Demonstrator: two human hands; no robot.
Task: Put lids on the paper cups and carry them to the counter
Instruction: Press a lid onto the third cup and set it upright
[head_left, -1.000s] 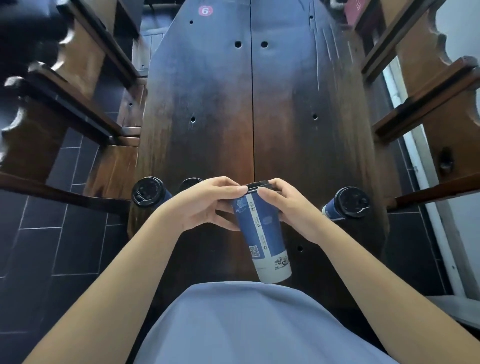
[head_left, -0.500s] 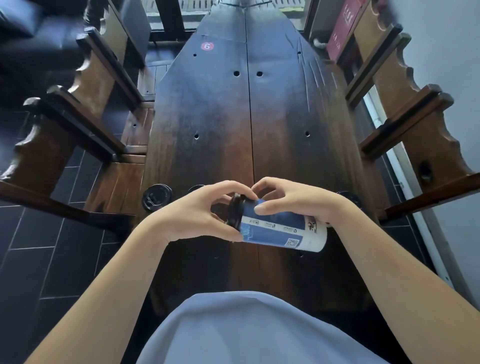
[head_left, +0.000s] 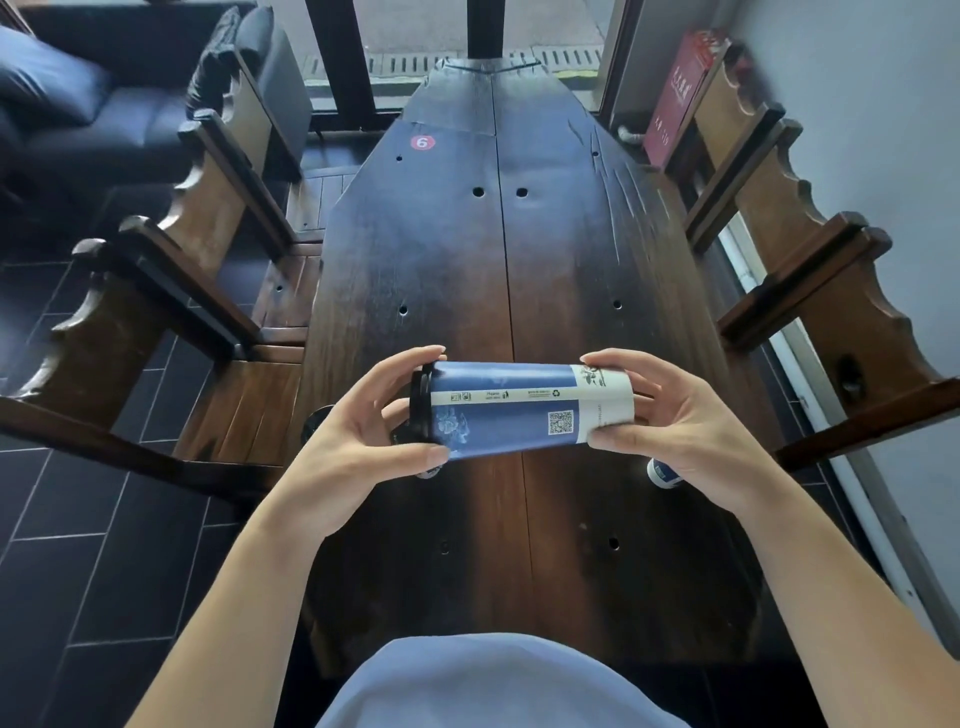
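Observation:
A tall blue and white paper cup (head_left: 519, 410) lies sideways in the air above the dark wooden table (head_left: 467, 260). Its black lid (head_left: 420, 402) sits on the left end. My left hand (head_left: 358, 431) grips the lidded end, fingers over the top and thumb underneath. My right hand (head_left: 675, 421) holds the white bottom end. Behind my left hand the black top of another lidded cup (head_left: 314, 420) shows near the table's left edge. Under my right wrist peeks the base of a further blue cup (head_left: 662, 473).
Heavy wooden chairs flank the table, one on the left (head_left: 156, 322) and one on the right (head_left: 831, 322). A red round number sticker (head_left: 422, 142) marks the far end. A dark sofa (head_left: 78, 104) stands at the far left; a red box (head_left: 675, 98) leans at the far right.
The cup went from upright to lying fully sideways and rose higher, lid end left. My right hand slid from the rim to the cup's bottom. The view tilted up toward the table's far end.

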